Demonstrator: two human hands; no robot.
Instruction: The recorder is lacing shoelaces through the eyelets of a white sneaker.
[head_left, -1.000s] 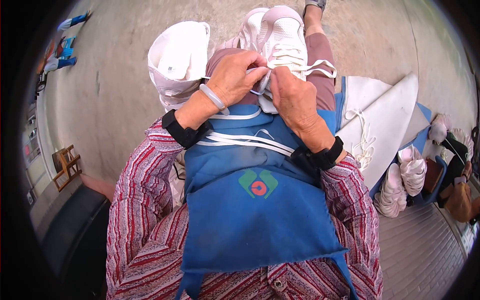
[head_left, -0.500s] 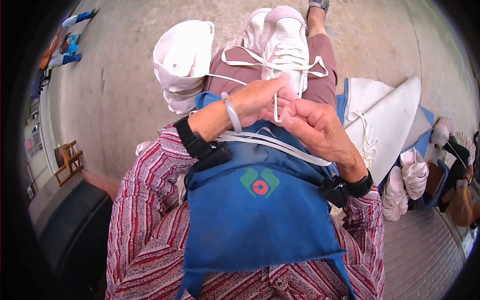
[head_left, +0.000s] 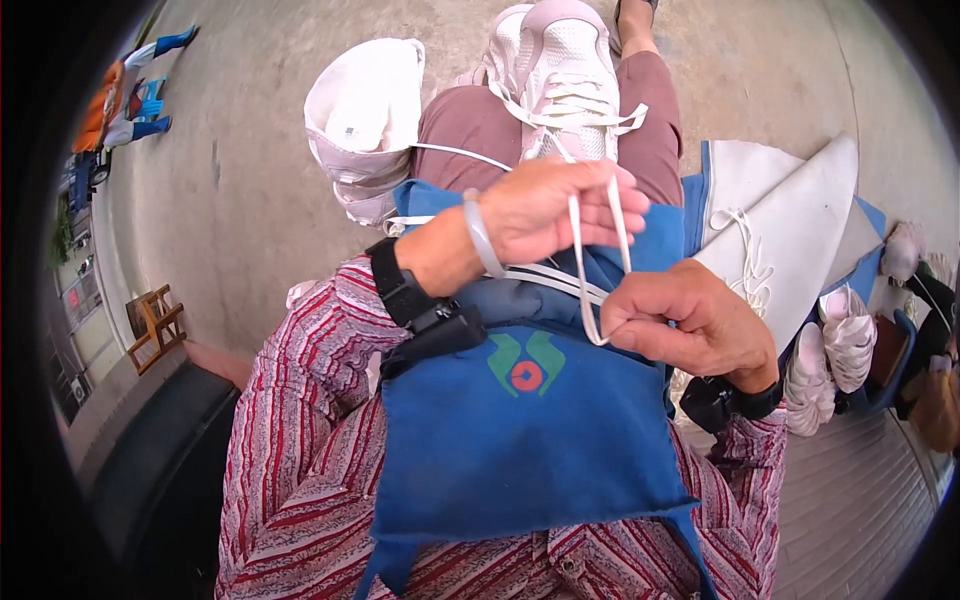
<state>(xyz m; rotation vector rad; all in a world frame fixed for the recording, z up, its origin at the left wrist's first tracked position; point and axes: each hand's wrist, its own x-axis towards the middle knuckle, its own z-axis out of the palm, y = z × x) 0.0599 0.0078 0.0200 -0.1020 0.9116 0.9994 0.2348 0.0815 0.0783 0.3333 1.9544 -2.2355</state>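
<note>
A white sneaker (head_left: 568, 75) lies on my lap, toe pointing away, with a flat white shoelace (head_left: 590, 285) threaded through its upper eyelets. My left hand (head_left: 545, 212), wearing a pale bangle, is just in front of the shoe; its thumb lies over the lace and its other fingers stretch to the right. Lower and to the right, my right hand (head_left: 690, 320) is closed on the bottom of a long loop of that lace. The loop hangs between both hands, over a blue apron (head_left: 520, 450). More white laces (head_left: 555, 283) lie across the apron behind my hands.
Beside my left knee stands a pile of white shoes (head_left: 365, 110). To the right, a pale cloth (head_left: 780, 215) carries a bunch of white laces (head_left: 745, 265), with several white shoes (head_left: 848, 340) beyond it. A wooden stool (head_left: 155, 325) stands left. Other people are at both edges.
My right hand has moved down and to the right, drawing the lace into a longer loop. My left hand has shifted right, and the lace bow over the shoe has shrunk.
</note>
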